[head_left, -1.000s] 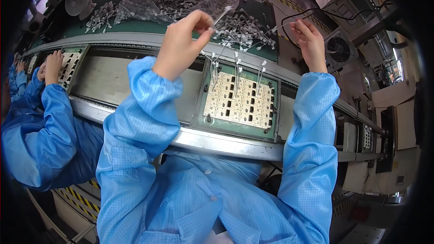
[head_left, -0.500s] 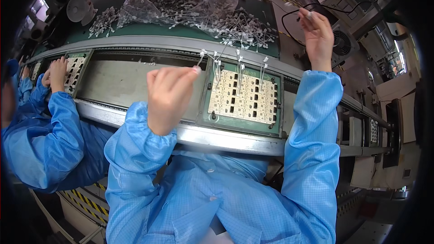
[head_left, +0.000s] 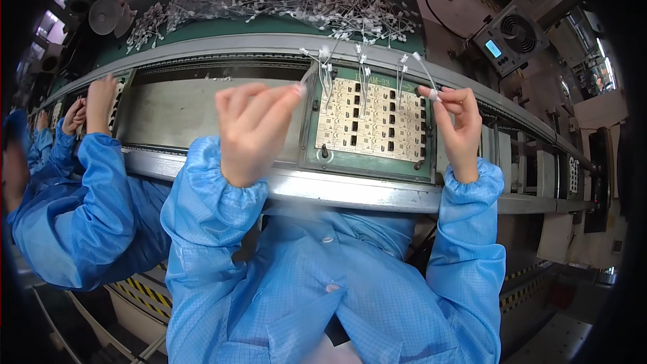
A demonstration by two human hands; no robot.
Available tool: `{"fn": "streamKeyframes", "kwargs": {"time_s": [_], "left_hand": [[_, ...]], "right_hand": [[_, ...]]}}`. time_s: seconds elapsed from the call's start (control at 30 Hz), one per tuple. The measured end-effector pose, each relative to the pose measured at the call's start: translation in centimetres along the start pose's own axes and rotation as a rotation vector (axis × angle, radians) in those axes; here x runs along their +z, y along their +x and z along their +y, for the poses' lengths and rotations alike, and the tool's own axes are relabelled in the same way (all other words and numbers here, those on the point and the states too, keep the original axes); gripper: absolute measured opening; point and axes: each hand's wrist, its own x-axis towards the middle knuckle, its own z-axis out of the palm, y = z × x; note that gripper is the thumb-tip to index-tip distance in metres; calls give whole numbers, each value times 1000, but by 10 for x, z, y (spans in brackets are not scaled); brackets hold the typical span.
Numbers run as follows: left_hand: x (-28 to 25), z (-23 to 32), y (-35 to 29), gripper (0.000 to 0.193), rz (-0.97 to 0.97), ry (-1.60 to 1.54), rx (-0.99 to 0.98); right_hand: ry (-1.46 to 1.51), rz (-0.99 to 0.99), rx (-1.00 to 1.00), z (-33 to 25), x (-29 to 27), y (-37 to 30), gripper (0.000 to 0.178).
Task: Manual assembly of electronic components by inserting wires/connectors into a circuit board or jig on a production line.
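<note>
The scene was bright and evenly lit from overhead, with soft, weak shadows; the metal rail [head_left: 377, 189] at the front of the surface carried a pale sheen; windows at the far upper left [head_left: 50, 23] were blown out to white; the left hand [head_left: 253, 128] was smeared by motion blur, while the right hand [head_left: 458, 128] and the panel of small boards [head_left: 374, 121] stayed fairly sharp; straight edges bowed strongly toward the rim; the corners fell to black vignette; the blue sleeves [head_left: 465, 263] near the lens looked soft.
</note>
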Motion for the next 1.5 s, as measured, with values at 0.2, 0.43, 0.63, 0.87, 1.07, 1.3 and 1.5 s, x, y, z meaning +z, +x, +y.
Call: {"fn": "streamKeyframes", "kwargs": {"time_s": [0.2, 0.43, 0.63, 0.87, 1.07, 1.3, 1.5], "left_hand": [[28, 13, -22, 26, -249, -20, 22], [40, 18, -23, 13, -416, -181, -132], [37, 28, -25, 9, -431, -205, -350], [39, 25, -24, 11, -476, -170, -454], [35, 25, -25, 11, -475, -139, -420], [35, 24, -25, 12, -459, -139, -349], [35, 26, -24, 9, -435, -129, -317]], "right_hand": [[16, 32, -9, 20, 3, -8, 10], [-60, 5, -86, 17, 1, -17, 12], [-52, 23, -78, 10, 5, -14, 10], [-70, 28, -110, 11, 4, -17, 10], [-61, 11, -81, 9, 6, -17, 9], [-56, 10, -70, 9, 5, -17, 10], [-58, 3, -33, 11, 6, -16, 10]]}}
